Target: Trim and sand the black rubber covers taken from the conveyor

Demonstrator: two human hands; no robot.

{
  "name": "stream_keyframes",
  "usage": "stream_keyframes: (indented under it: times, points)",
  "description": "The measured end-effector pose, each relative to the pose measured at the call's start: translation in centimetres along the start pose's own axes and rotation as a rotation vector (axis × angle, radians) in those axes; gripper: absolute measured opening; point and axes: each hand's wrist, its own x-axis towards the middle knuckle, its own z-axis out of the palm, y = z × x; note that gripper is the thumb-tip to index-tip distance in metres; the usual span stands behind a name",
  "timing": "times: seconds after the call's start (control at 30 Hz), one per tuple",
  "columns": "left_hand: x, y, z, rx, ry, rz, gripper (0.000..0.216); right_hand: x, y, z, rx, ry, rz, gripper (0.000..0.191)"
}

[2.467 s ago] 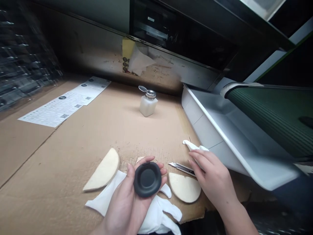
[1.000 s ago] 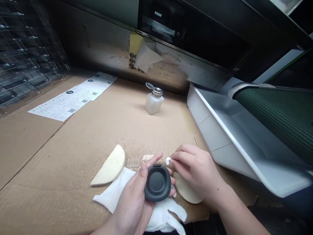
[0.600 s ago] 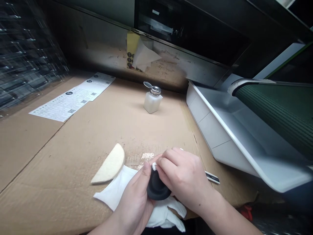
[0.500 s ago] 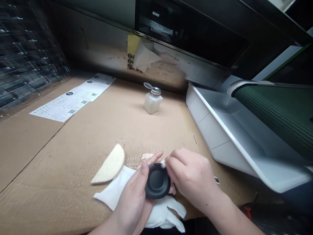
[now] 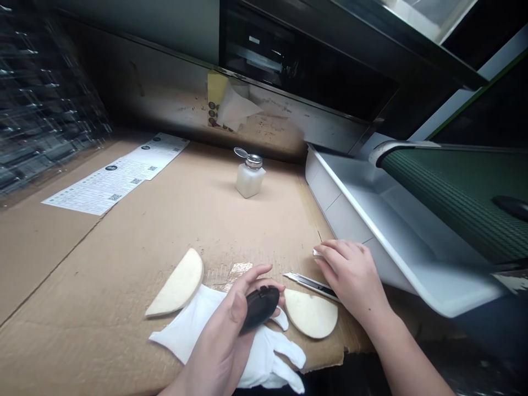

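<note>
My left hand (image 5: 226,335) is closed around a black, round, disc-like part (image 5: 260,308), now tilted almost edge-on. My right hand (image 5: 352,275) pinches a small white wad (image 5: 315,252), mostly hidden by the fingers, low over the cardboard. Just beside and partly under that hand lies a utility knife (image 5: 309,283), its blade pointing left. A half-round cream pad (image 5: 311,314) sits between the hands, and a second half-round cream pad (image 5: 177,283) lies to the left. Beneath my left hand is a white glove (image 5: 270,357) spread at the cardboard's front edge.
A squat bottle with a metal top (image 5: 249,179), lid flipped up, stands farther back. Printed sheets (image 5: 119,176) lie at the left beside stacked clear trays (image 5: 41,110). A grey bin (image 5: 363,214) borders the right side, with a green conveyor belt (image 5: 449,192) beyond carrying a dark object (image 5: 511,207).
My right hand has moved right, away from the black part, with the white wad. My left hand has tilted the part. The knife and right-hand pad have come into sight.
</note>
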Motion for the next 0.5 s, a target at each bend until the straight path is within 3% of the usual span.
stream_keyframes:
  times: [0.1,0.23,0.37,0.5]
  points:
    - [-0.1,-0.2,0.0,0.004,-0.026,0.053,0.037,0.2,-2.6,-1.8,0.322,0.116,-0.054,0.017]
    - [-0.1,-0.4,-0.3,0.014,-0.027,0.047,0.039,0.6,-6.4,-3.2,0.599,0.141,-0.163,0.018]
    - [-0.1,-0.4,-0.5,0.001,-0.013,0.014,0.042,0.9,-8.1,-3.1,0.656,0.205,-0.196,0.009]
    - [0.1,-0.3,-0.2,-0.073,-0.028,0.002,0.040,2.3,-6.9,-2.6,0.613,0.219,-0.192,0.011]
